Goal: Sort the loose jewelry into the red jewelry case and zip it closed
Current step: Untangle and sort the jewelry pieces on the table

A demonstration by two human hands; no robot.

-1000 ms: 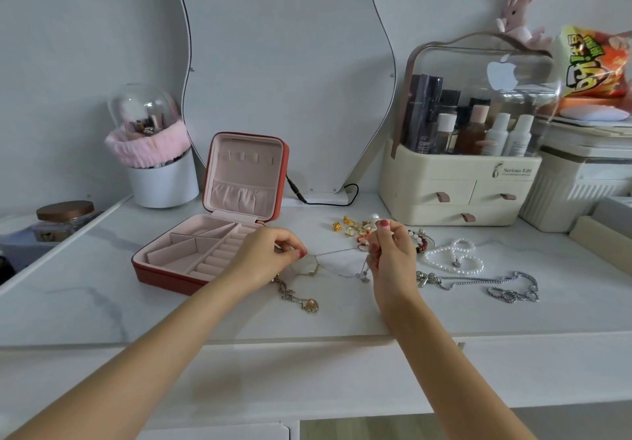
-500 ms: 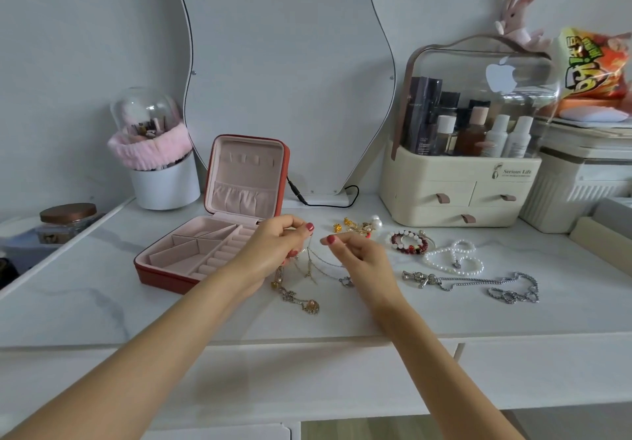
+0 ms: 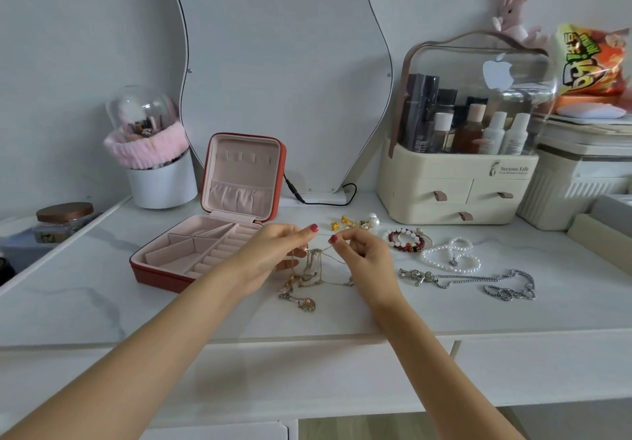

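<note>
The red jewelry case (image 3: 160,273) lies open on the white table, its lid upright and its pink compartments bare. Just right of it my left hand (image 3: 273,255) and my right hand (image 3: 364,256) each pinch a thin gold chain necklace (image 3: 316,261), folded into hanging loops between them above the table. A second gold necklace with a pendant (image 3: 302,301) lies below the hands. To the right lie gold earrings (image 3: 342,223), a pearl earring (image 3: 374,221), a red bead bracelet (image 3: 407,239), a pearl strand (image 3: 451,256) and a silver chain (image 3: 478,280).
A wavy mirror (image 3: 280,63) stands behind the case with a black cable (image 3: 318,200) at its foot. A cream cosmetics organizer (image 3: 458,173) is at back right, a white brush holder (image 3: 160,179) at back left, a brown-lidded jar (image 3: 63,220) at far left.
My right hand moved left toward my left hand, folding the gold chain that was stretched between them into hanging loops. Both hands rose slightly off the table.
</note>
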